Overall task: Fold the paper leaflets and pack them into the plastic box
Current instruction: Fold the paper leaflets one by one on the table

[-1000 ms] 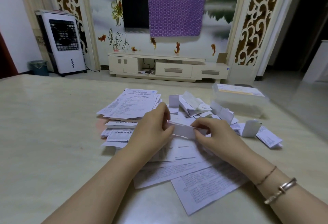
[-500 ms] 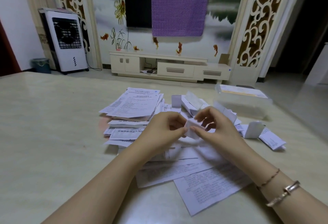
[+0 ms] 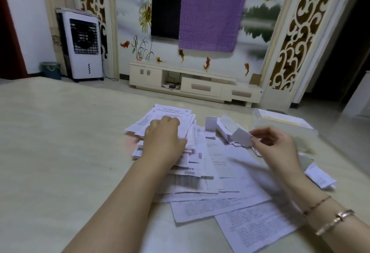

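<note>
Many white printed leaflets [image 3: 220, 174] lie spread across the middle of the table. My right hand [image 3: 274, 146] pinches a small folded leaflet [image 3: 241, 137] and holds it above the pile, left of the clear plastic box [image 3: 284, 124]. My left hand [image 3: 163, 138] rests on the stack of unfolded leaflets [image 3: 170, 114] at the pile's far left; its fingers are curled down over the top sheet. Several folded leaflets [image 3: 218, 124] sit between the stack and the box.
The pale table [image 3: 60, 142] reaches wide to the left. A folded sheet [image 3: 320, 175] lies at the right, near my right wrist. Beyond the table are a TV cabinet [image 3: 192, 84], an air cooler [image 3: 82, 44] and a bin [image 3: 51, 70].
The hands have parted. My left hand let go of the folded leaflet and moved left and back onto the unfolded stack. My right hand carried the folded leaflet to the right, toward the box.
</note>
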Tool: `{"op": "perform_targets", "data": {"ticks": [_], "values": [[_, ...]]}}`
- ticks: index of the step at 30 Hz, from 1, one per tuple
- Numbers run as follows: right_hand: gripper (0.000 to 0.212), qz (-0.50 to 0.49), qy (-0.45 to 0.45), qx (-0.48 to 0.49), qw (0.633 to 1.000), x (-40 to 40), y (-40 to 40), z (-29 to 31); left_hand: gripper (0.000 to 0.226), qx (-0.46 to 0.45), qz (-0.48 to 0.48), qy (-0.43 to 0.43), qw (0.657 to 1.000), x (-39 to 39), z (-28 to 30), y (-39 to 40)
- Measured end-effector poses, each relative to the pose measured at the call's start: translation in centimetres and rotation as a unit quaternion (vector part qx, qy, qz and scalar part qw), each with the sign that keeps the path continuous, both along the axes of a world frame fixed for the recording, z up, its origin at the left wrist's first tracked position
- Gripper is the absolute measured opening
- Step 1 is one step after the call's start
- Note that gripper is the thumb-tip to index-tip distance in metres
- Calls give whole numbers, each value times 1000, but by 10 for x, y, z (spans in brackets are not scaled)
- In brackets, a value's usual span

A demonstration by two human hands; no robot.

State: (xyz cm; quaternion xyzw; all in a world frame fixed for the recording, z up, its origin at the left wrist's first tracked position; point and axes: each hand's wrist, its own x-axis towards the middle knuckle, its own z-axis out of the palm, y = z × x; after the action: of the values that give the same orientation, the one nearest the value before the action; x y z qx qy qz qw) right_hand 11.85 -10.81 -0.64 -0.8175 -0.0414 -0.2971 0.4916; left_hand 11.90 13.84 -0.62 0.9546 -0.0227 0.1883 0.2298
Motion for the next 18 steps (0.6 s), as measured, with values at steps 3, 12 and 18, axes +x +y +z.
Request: {"op": "perform_targets", "data": {"ticks": [3,12,18], "values": [[21,-28,-14,-57,998,15,12,4,55,70,35,75,994,8,-6,13],[21,-91,31,-180,979,63,16,-6,27,82,29,29,996,12,-6,16],[26,-73,55,-210,973,48,12,-16,16,-31,-81,-17,996,1,0,2]]}}
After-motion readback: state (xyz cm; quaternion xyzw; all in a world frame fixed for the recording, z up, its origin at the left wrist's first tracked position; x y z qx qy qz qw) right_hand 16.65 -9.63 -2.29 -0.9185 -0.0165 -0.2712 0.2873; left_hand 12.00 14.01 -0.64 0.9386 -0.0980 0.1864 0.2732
